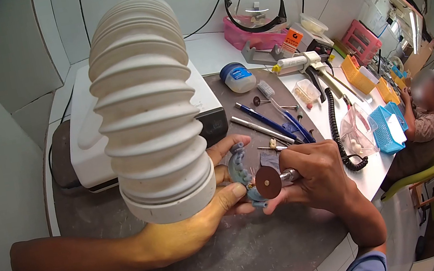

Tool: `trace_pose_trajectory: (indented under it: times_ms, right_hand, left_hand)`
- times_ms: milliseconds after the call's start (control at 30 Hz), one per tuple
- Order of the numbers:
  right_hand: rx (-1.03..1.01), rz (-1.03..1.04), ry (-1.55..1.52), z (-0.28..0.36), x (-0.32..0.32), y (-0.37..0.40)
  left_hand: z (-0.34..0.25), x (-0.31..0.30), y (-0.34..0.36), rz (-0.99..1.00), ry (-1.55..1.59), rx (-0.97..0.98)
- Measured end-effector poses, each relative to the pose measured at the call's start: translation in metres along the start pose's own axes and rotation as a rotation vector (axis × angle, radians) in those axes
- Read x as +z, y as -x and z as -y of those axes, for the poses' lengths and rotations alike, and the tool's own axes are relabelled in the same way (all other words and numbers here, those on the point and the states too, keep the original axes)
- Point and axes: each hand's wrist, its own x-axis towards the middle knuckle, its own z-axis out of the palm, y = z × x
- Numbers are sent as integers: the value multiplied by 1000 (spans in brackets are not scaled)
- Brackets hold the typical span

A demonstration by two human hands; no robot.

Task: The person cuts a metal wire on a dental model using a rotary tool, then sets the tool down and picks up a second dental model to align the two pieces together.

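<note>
My left hand (pixel 207 214) holds a grey-blue dental model (pixel 239 169), with the thumb pressed on its near part and the fingers behind it. The white corrugated hose (pixel 146 107) hides part of this hand. My right hand (pixel 316 179) is closed around a metal rotary handpiece (pixel 290 175). A brown disc (pixel 268 182) is mounted at the handpiece's tip, right beside the model. Small gold-coloured bits show on the model by the disc's left edge. Whether the disc touches the model, I cannot tell.
Beyond my hands lie a blue pen (pixel 260 117), a metal rod (pixel 263 129) and a toothbrush (pixel 274 97). A blue-lidded jar (pixel 239 78) and a dispensing gun (pixel 302 61) stand farther back. A black coiled cord (pixel 336 133) runs at the right. Another person (pixel 426 117) sits far right.
</note>
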Motion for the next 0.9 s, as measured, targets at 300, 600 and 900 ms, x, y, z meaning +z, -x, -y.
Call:
trace_pose_trajectory:
  times_ms: [300,600,900]
  right_hand:
    - [24,1,3,-1,-1,2]
    - [6,8,9,0,-2,-1]
    - [0,10,10,-1,-1,1]
  left_hand:
    - [0,1,-1,-12,16,6]
    - [3,0,0,-14,50,12]
    - [0,-1,0,-8,-12,-48]
